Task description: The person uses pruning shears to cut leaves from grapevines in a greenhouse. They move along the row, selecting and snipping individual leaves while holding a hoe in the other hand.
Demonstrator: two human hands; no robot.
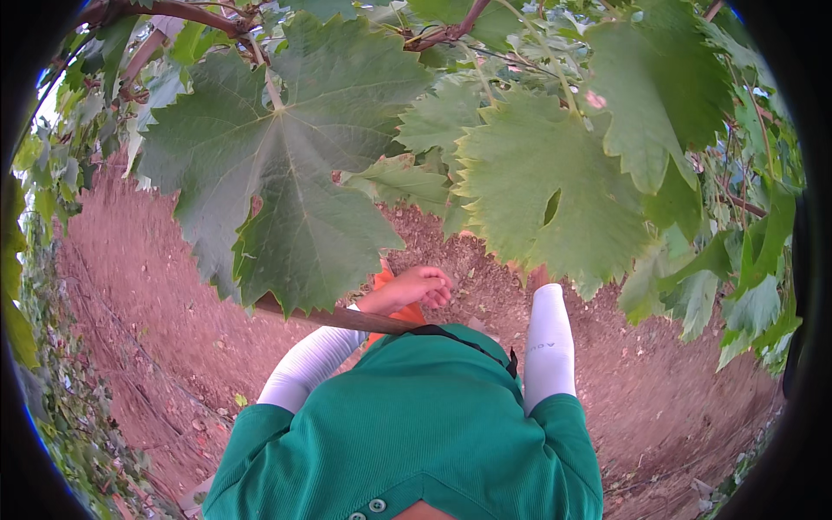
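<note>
My left hand (pixel 429 286) hangs low in front of my body, palm side partly showing and fingers loosely curled, with no object visible in it. Under that forearm runs a brown wooden handle or stick (pixel 351 320), reaching from beneath a big grape leaf (pixel 299 169) to my waist. A black strap (pixel 455 338) crosses the green shirt at the waist. My right forearm wears a white sleeve (pixel 549 344); only the wrist shows beyond it, and a yellow-edged grape leaf (pixel 552 188) hides my right hand.
Vine shoots (pixel 455 32) and dense leaves hang overhead and close before me. More vine foliage (pixel 747 260) stands at the right, and another leafy row (pixel 65 416) lines the left. Reddish-brown soil (pixel 162 292) with small stones lies below.
</note>
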